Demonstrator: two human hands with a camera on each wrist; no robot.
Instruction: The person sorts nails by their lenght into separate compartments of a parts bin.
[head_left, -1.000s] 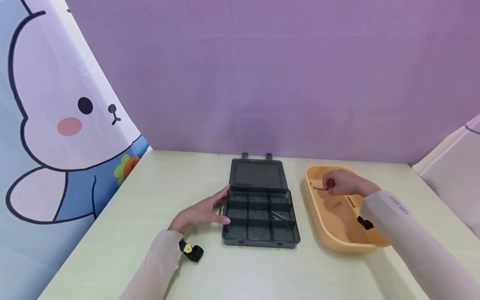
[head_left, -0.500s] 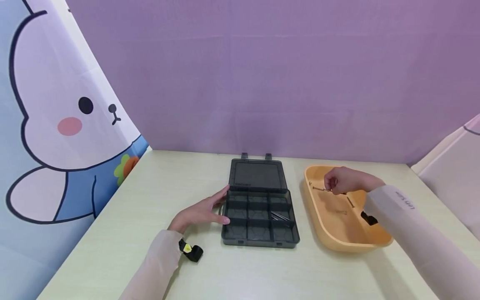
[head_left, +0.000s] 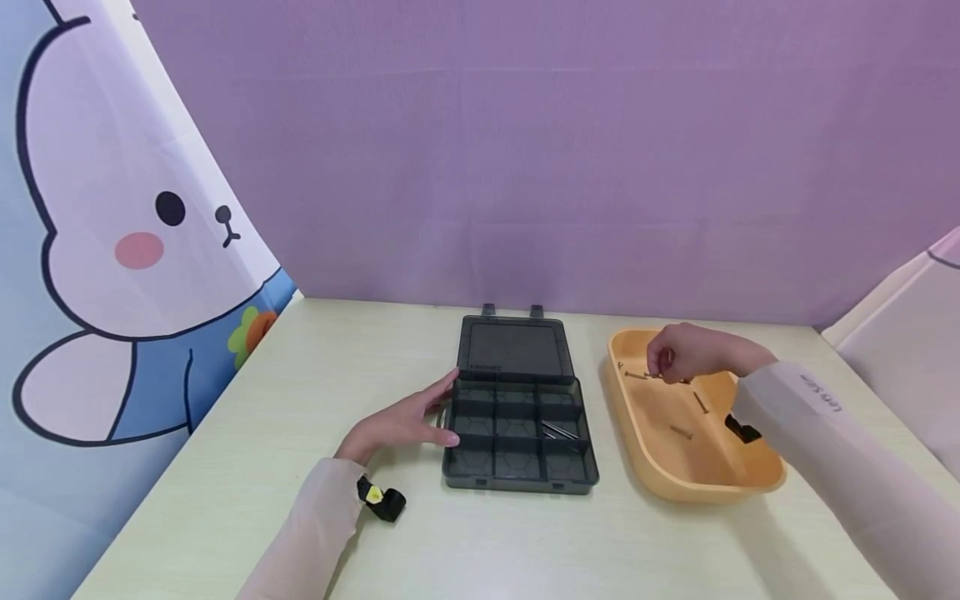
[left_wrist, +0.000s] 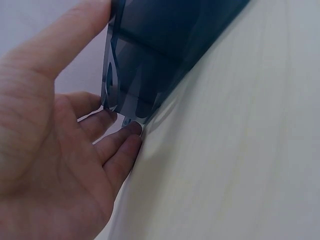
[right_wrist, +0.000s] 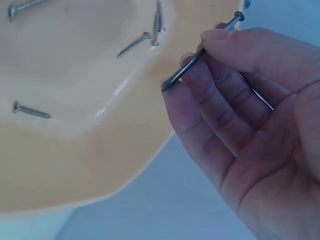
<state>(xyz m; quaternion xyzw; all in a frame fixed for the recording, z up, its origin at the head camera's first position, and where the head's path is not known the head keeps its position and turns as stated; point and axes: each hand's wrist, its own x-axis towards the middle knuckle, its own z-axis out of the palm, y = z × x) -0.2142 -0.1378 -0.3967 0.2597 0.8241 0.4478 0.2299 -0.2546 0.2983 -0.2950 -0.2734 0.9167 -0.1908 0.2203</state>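
My left hand [head_left: 393, 427] rests at the left side of a dark, see-through divided organizer box [head_left: 517, 461], its lid folded back. The thumb touches the box's edge, and in the left wrist view the loosely bent fingers [left_wrist: 120, 150] touch its side. Several nails [head_left: 561, 432] lie in the box's right column, middle row. Over the orange tray [head_left: 652, 477], my right hand [head_left: 693, 350] pinches a nail [right_wrist: 190, 62] between thumb and fingertips. Another thin shiny piece [right_wrist: 263, 99] shows behind those fingers; its kind is unclear.
Loose screws lie in the tray, among them a short one [right_wrist: 32, 111] and another [right_wrist: 134, 45] near several more. The tray stands right of the box, with a strip of table [head_left: 611, 500] between. A purple cloth [head_left: 480, 167] hangs behind the table.
My right hand has shifted slightly right and up over the tray, uncovering more of the screws there. The left hand stays at the box.
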